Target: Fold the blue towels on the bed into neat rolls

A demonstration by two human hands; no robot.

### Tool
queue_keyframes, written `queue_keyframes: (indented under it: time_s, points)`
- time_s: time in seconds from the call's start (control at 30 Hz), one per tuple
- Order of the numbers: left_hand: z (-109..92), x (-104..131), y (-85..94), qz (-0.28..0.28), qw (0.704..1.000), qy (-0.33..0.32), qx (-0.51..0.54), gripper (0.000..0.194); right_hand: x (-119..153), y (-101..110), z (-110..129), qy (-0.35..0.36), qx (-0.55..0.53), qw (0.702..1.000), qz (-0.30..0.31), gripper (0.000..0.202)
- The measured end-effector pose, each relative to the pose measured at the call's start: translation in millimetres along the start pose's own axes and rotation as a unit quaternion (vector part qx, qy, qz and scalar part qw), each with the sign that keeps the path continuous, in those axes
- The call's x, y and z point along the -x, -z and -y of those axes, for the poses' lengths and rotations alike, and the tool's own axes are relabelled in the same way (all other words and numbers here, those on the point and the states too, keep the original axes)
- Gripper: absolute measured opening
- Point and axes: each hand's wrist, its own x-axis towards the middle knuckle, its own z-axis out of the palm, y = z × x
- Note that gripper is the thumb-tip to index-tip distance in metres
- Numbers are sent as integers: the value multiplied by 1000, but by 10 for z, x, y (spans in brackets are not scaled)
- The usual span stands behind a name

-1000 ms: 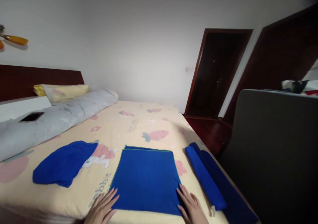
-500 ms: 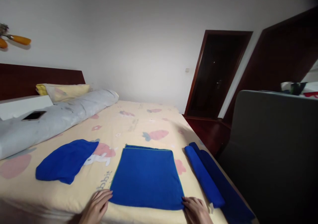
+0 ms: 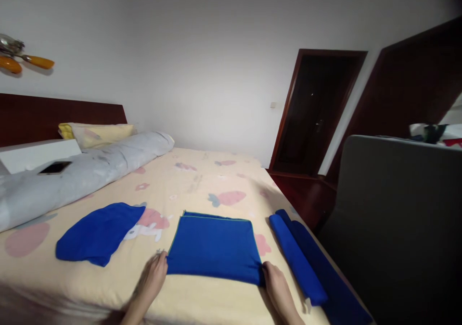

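A blue cloth [image 3: 216,248] with green-stitched edges lies folded in layers on the bed, its near edge turned up a little. My left hand [image 3: 157,267] pinches the cloth's near left corner, fingers closed. At the near right corner, my right hand [image 3: 273,279] grips the same cloth, its fingers also closed. To the left lies a crumpled blue cloth [image 3: 99,233], apart from my hands. Right of my right hand are a rolled blue cloth [image 3: 298,260] with a small pale tag and a darker blue rolled cloth [image 3: 332,272] beside it, along the bed's edge.
The bed [image 3: 202,303] has a cream sheet with carrot and rabbit prints. A long grey bolster [image 3: 108,166] carries a phone [image 3: 55,168]; a yellow pillow [image 3: 104,135] lies behind. A dark grey panel [image 3: 390,209] stands close on the right. A brown door [image 3: 312,118] is farther back.
Both hands have moved forward, away from me, carrying the cloth's near edge with them. The cloth now looks shorter from front to back. The view has shifted slightly.
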Motion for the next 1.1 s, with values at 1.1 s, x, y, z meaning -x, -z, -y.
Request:
queue_keyframes:
  time_s: [1.1]
  points:
    - [-35,116,193,196,971,-131,-43,55,197,21,-111,119,134,969,169,52]
